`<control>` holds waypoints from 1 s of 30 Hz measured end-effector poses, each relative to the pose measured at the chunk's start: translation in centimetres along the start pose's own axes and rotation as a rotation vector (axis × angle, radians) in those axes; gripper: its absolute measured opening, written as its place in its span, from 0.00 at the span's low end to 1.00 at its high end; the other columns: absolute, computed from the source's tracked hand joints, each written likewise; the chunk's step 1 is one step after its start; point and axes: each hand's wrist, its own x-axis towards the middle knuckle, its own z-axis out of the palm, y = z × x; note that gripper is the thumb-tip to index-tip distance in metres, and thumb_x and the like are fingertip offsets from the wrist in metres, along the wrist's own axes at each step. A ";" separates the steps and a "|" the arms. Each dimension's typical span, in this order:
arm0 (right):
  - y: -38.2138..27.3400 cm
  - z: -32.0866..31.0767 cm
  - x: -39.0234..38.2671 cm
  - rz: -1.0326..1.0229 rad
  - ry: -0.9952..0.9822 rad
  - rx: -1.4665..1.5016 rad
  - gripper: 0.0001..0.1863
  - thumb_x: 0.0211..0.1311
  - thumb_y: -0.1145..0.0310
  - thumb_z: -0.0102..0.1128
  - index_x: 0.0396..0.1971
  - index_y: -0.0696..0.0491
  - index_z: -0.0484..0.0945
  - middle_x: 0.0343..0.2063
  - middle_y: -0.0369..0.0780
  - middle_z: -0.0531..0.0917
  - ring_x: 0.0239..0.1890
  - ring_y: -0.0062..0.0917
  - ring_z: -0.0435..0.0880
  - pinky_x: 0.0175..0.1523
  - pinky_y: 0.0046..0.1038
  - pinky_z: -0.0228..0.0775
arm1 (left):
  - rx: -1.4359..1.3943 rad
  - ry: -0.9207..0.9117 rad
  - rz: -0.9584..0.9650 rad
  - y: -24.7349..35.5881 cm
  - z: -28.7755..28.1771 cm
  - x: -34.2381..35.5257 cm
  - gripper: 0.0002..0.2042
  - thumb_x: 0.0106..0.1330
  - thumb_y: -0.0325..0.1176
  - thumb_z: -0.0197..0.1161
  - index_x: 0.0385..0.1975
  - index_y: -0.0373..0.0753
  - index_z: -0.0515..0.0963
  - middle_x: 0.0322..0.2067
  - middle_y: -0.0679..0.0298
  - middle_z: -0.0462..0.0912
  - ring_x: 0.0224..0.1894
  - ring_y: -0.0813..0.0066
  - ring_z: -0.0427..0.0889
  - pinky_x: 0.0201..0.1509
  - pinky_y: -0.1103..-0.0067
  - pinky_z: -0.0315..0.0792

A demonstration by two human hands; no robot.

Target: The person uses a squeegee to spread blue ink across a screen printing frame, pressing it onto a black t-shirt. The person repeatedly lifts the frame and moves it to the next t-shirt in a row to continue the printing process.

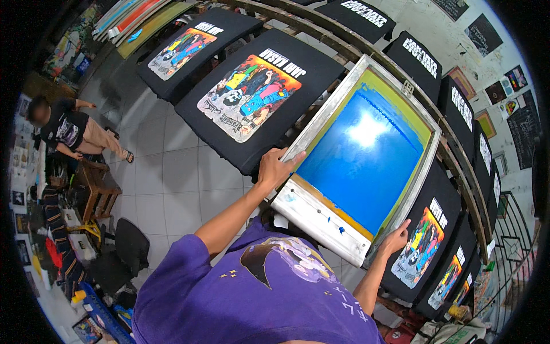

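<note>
A screen printing frame [318,221], pale and rectangular, lies tilted in front of me, its mesh coated with glossy blue ink [344,166] that reflects a bright light. Yellow-green mesh shows around the ink's edges. My left hand [278,167] grips the frame's left side, fingers closed round the rail. On the opposite rail, near the lower right corner, my right hand [395,238] holds on too. Left of the frame, a black T-shirt [197,112] with a colourful printed picture is stretched on a board. Another printed black T-shirt [395,281] sits to its right. Whatever lies directly under the frame is hidden.
More black shirts [458,109] line the rack's far side, beyond a long curved-looking rail [384,54]. Other screen frames [137,26] are stacked at the far left. A person [74,126] stands left, near a wooden stool [94,186] and a black chair [123,252].
</note>
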 end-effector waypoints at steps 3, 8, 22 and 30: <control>0.5 0.2 0.3 -0.002 -0.004 -0.010 0.41 0.70 0.35 0.50 0.16 0.64 0.69 0.15 0.40 0.69 0.23 0.27 0.63 0.33 0.36 0.58 | -0.002 0.006 -0.014 0.0 0.0 0.3 0.27 0.63 0.61 0.65 0.42 0.40 0.87 0.33 0.50 0.84 0.39 0.55 0.84 0.45 0.66 0.75; 0.3 0.9 -0.5 0.000 0.023 0.046 0.40 0.72 0.39 0.51 0.16 0.64 0.67 0.15 0.39 0.68 0.23 0.26 0.62 0.32 0.37 0.57 | -0.028 -0.049 -0.019 0.9 -0.9 0.8 0.27 0.62 0.60 0.67 0.43 0.38 0.87 0.35 0.50 0.85 0.40 0.56 0.85 0.47 0.67 0.76; 2.3 2.2 2.3 -0.116 -0.196 -0.096 0.34 0.72 0.43 0.51 0.50 0.65 0.81 0.47 0.55 0.84 0.52 0.47 0.82 0.59 0.38 0.70 | -0.046 0.036 0.099 -1.6 2.7 4.6 0.25 0.70 0.52 0.59 0.47 0.32 0.83 0.37 0.42 0.82 0.44 0.42 0.81 0.49 0.59 0.73; -1.2 7.2 5.2 -0.144 -0.212 -0.145 0.35 0.73 0.43 0.48 0.64 0.59 0.70 0.57 0.56 0.79 0.61 0.50 0.76 0.64 0.40 0.66 | 0.025 0.142 0.177 -2.4 5.4 9.6 0.18 0.75 0.45 0.49 0.46 0.37 0.80 0.40 0.42 0.82 0.46 0.40 0.79 0.50 0.54 0.72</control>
